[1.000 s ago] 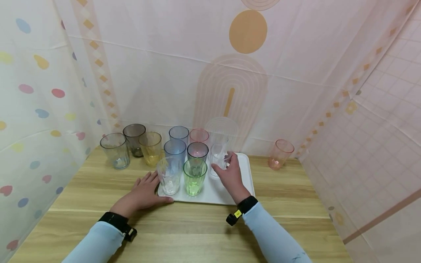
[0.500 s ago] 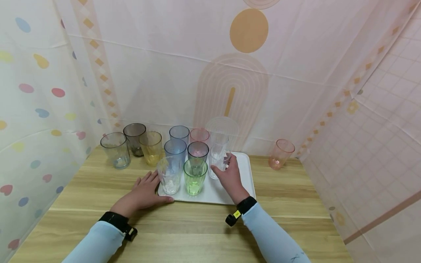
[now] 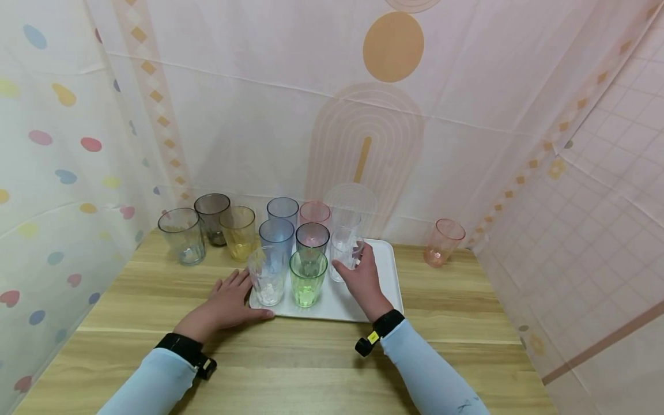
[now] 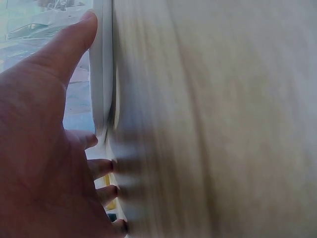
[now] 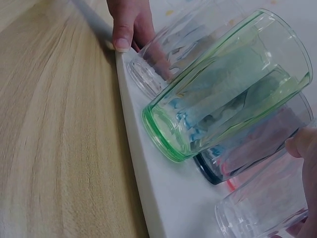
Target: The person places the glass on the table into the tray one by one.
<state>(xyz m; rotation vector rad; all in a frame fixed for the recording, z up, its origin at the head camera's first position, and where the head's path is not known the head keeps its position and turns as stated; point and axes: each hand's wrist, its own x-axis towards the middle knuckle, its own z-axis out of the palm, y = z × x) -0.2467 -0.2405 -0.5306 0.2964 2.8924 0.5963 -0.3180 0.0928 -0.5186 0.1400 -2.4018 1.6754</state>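
My right hand (image 3: 365, 282) grips a clear tumbler (image 3: 339, 262) between thumb and fingers, on the right part of a white tray (image 3: 386, 288). In the right wrist view that tumbler (image 5: 247, 213) stands with its base close over the tray. My left hand (image 3: 225, 305) lies at the tray's front left corner, fingers extended along the side and thumb at the front rim. Another clear tumbler (image 3: 268, 288) stands right beside it. A green tumbler (image 3: 307, 288) stands at the front, with a dark-rimmed one (image 3: 313, 236) behind it.
More tumblers fill the tray's back: two blue ones (image 3: 275, 233), a pink one (image 3: 314, 212) and a clear one (image 3: 346, 219). Left of the tray stand a yellow (image 3: 240, 230), a dark grey (image 3: 211, 216) and a greyish tumbler (image 3: 184, 236). A pink-orange tumbler (image 3: 441, 245) is at the right.
The clear tumbler in my right hand has shifted slightly toward the tray's front over the last second. My left hand has stayed at the tray corner.
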